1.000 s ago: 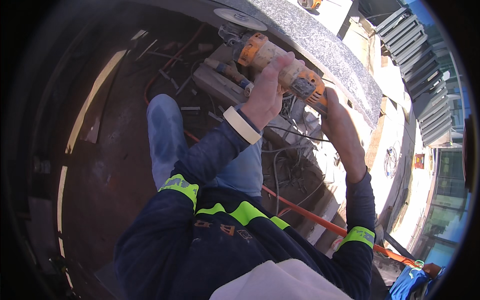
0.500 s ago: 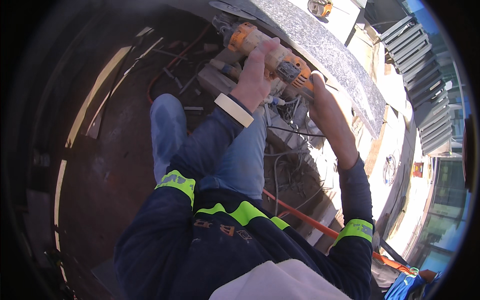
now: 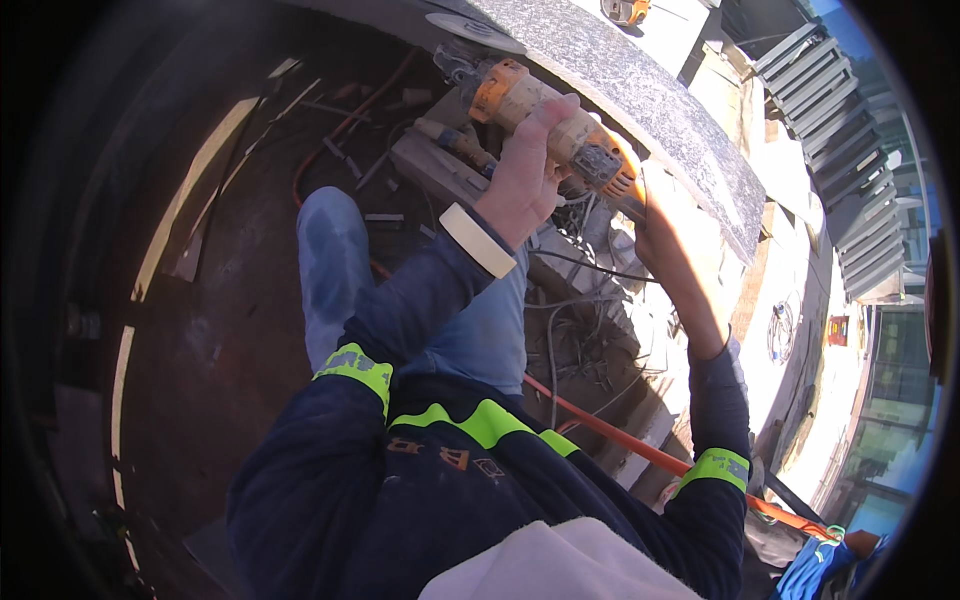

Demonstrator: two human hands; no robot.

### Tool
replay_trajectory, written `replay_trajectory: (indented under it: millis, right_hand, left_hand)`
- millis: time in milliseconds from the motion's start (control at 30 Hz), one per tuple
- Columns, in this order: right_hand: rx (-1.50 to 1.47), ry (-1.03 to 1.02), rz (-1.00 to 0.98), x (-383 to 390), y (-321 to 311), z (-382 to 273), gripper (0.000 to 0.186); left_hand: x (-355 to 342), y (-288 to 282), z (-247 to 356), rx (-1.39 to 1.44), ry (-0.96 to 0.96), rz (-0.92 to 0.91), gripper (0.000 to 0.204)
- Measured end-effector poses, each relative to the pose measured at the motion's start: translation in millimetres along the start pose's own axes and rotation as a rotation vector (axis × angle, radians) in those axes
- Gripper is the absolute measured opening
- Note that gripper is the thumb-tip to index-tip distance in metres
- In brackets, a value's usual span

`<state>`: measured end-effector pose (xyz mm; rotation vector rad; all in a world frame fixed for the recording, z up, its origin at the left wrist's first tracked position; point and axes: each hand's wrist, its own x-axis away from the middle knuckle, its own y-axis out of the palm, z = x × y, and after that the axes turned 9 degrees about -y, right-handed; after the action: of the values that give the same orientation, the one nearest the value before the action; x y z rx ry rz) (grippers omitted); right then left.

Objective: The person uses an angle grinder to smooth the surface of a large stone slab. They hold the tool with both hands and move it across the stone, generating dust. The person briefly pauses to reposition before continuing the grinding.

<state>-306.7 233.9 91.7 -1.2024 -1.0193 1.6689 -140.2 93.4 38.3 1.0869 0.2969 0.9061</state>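
left hand [image 3: 522,178] wrapped round the middle of an orange grinder [image 3: 545,120], grip closed, fingers curled over the pale barrel, thumb side toward the body. right hand [image 3: 668,215] at the grinder's rear end, just below the dark vented tail; looks closed on the handle there, though glare and the tool hide the fingers, so cannot tell for sure. grinder held up in the air, tilted, head end pointing up and left, close beside the near edge of a speckled grey stone slab [image 3: 640,90] that runs diagonally across the upper right. round grey disc [image 3: 470,25] lying at the slab's upper-left end, just above the grinder's head. pale band [image 3: 478,240] around the left wrist, at the cuff of a dark blue sleeve [image 3: 420,300] with bright yellow-green stripes. blue-trousered knee [image 3: 330,250] bent up to the left of the arms. below the hands, a clutter of cables [image 3: 580,330] and scrap on a dark floor [image 3: 200,350], with an orange hose [image 3: 640,450] running diagonally toward the lower right. another orange tool [image 3: 625,10] resting on the far side of the slab, well apart from the hands. grey louvred shutters [image 3: 840,120] at the far right, in bright sun.
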Motion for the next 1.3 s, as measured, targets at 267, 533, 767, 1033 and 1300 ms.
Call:
replay_trajectory:
  millis: [267,533,767,1033,1300]
  right_hand:
    - [0.049,0.072,-0.048,29,0,15,0.059]
    - [0.118,0.041,-0.136,9,1,7,0.067]
    - [-0.024,0.076,-0.060,-28,9,-9,0.052]
    - [-0.140,0.048,-0.132,-55,-3,-25,0.058]
    - [-0.395,0.187,-0.171,-12,4,-5,0.067]
  left_hand:
    - [11,13,-23,0.026,-0.018,-0.061,0.039]
    - [-2,3,-9,0.003,0.054,-0.037,0.039]
    - [-19,-11,16,0.014,0.045,0.048,0.039]
    - [-36,-27,45,-0.007,-0.020,0.019,0.039]
    - [-5,-1,14,-0.014,0.003,-0.014,0.048]
